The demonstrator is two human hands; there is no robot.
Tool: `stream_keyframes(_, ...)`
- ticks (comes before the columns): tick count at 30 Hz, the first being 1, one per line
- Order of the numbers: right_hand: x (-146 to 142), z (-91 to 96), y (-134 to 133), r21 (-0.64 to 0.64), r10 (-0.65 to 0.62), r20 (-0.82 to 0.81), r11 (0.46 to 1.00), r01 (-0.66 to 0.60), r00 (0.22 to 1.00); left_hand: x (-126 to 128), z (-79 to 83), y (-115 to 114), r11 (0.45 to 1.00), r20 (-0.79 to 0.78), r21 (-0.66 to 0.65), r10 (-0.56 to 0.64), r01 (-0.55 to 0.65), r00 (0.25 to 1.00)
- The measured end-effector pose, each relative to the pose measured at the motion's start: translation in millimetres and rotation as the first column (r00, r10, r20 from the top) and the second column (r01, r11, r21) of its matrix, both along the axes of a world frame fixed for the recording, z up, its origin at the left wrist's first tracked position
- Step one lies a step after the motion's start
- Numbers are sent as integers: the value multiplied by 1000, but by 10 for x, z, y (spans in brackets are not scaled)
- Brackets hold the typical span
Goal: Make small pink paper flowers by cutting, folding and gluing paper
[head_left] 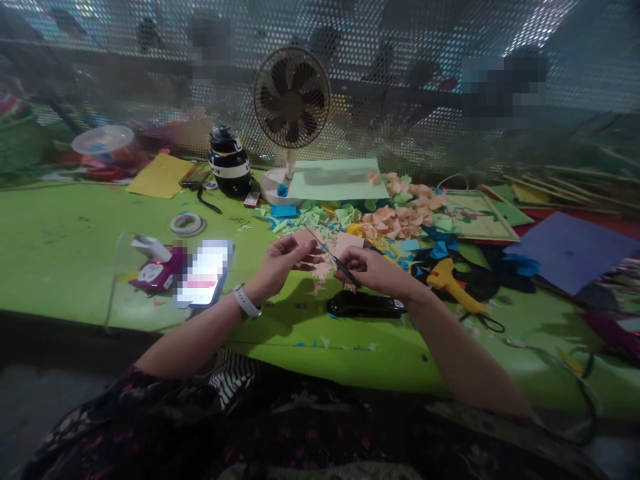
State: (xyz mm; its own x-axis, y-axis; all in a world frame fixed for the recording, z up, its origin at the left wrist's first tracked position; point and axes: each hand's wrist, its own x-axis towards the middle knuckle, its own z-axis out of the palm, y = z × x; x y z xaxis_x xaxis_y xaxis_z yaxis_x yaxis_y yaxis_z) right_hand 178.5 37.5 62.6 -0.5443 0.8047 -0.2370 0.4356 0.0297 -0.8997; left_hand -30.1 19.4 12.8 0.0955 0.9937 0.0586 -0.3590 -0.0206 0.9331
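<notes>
My left hand (286,263) pinches a small piece of peach paper (306,237) between thumb and fingers. A white band circles that wrist. In my right hand (367,267) is a pair of scissors (341,268), its blades pointing up and left toward the held paper. Another flat peach piece (351,243) shows just behind my right hand. Peach scraps (320,273) lie on the green table (280,333) below and between both hands. A black stapler (365,305) rests under my right wrist.
Piles of cut green paper (315,217) and peach paper (400,217) lie behind my hands. A fan (293,100) and black jar (229,163) stand at the back. A phone (205,273) and tape roll (187,225) are left; a yellow glue gun (455,285) is right.
</notes>
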Motion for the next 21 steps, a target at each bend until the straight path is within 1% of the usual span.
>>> stream_keyframes(7,0,-46,31,-68,43,-15,997,-44,999,6,17,5,999,8,-44,19,-19,1000)
stream_keyframes(12,1,-33,18,-69,47,-13,997,-48,999,8,22,-4,999,35,-43,25,-23,999)
stream_keyframes(21,0,-42,22,-47,35,15,998,-34,999,11,54,-20,998,23,-46,36,-35,999)
